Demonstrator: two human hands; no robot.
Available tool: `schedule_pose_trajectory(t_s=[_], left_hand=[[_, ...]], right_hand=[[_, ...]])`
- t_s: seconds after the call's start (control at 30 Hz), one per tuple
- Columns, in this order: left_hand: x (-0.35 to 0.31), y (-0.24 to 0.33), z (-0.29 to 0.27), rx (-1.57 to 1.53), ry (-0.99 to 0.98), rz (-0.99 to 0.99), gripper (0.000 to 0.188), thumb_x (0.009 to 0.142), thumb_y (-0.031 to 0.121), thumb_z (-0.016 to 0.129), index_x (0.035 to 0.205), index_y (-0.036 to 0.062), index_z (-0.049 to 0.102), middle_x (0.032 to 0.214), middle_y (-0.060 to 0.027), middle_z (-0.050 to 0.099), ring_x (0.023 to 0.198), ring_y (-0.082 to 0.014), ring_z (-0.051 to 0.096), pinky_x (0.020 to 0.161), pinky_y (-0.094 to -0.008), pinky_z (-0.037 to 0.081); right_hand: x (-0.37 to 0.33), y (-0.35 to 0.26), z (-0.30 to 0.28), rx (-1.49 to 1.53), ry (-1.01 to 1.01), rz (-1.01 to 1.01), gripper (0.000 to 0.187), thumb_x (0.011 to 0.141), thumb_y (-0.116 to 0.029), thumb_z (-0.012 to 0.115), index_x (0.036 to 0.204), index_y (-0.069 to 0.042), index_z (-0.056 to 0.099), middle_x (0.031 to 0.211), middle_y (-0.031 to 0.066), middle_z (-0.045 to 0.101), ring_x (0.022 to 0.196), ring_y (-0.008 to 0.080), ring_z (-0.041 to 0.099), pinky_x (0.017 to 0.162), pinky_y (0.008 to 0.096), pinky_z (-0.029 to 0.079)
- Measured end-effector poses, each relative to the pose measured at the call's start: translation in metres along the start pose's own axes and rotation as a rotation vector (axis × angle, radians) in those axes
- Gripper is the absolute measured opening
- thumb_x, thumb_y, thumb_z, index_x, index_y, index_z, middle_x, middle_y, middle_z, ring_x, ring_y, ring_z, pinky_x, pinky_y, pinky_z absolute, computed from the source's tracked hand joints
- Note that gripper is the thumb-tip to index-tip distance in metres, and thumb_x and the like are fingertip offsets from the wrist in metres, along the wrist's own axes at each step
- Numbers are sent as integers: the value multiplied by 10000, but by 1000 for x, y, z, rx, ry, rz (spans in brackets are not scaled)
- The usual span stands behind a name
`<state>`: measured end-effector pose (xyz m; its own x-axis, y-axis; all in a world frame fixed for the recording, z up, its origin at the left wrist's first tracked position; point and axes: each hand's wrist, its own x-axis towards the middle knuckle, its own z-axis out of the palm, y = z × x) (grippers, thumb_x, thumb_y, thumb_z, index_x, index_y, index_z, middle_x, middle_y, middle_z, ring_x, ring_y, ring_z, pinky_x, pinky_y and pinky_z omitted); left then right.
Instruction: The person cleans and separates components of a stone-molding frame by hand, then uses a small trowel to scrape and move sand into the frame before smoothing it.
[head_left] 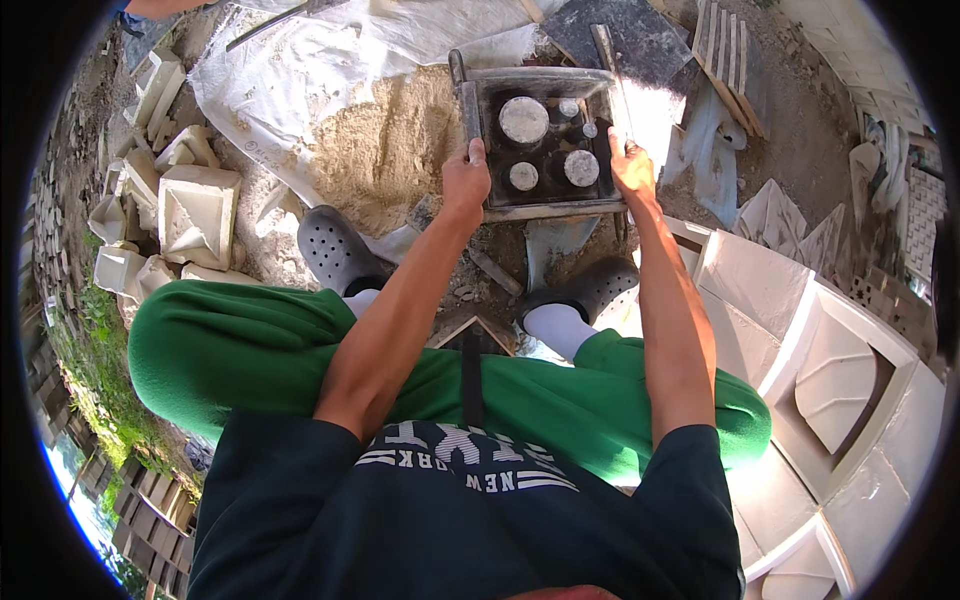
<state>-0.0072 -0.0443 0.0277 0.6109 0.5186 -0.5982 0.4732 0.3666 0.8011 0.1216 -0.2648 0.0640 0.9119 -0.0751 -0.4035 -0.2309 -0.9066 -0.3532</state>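
Observation:
Both hands hold a dark rectangular wooden-framed mould (550,211) in front of my feet. My left hand (466,185) is closed round its left side bar, thumb on top. Around the right side bar my right hand (632,170) is closed, thumb lying along the top edge. Inside the mould is a black surface with several round pale grey pieces: a large one (523,120), a middle-sized one (581,168), a smaller one (523,176) and tiny ones near the upper right. The underside of the mould is hidden.
Sandy powder (385,130) is heaped on a white plastic sheet (250,75) beyond my left foot. Pale hollow cast blocks (200,215) are piled at the left. Large pale cast pieces (750,280) stand close on my right. A slatted wooden pallet (728,60) lies at the far right.

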Motion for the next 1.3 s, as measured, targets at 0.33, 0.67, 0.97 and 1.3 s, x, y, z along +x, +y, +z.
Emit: schedule_pose_trajectory(t_s=[0.33,0.67,0.97,1.3], left_hand=[[0,-37,-1,60,15,253,385,1034,308,447,1038,-42,608,889,-142,641,804,-225,557,783,-375,450],[5,-37,-4,554,56,458,496,1030,408,330,1146,-39,510,959,-310,626,917,-514,574,803,-553,430],[-1,-33,-5,784,99,475,592,982,385,481,1375,-36,345,1007,-316,645,916,-487,625,808,-532,474],[8,-29,-19,760,61,518,514,975,340,511,1353,10,401,975,-291,665,883,-476,643,748,-531,494]], right_hand=[[-9,51,36,196,151,-6,532,950,-513,476,1043,-22,658,921,249,675,922,437,636,802,474,482],[-73,110,61,280,169,-53,435,813,-325,620,1131,-29,592,1144,176,618,1106,336,577,958,427,455],[-76,93,74,-36,153,165,309,857,-250,576,1048,-7,582,1003,252,665,986,419,639,853,498,507],[-89,108,89,70,24,78,281,805,-217,591,920,36,630,969,319,643,993,465,612,875,492,485]])
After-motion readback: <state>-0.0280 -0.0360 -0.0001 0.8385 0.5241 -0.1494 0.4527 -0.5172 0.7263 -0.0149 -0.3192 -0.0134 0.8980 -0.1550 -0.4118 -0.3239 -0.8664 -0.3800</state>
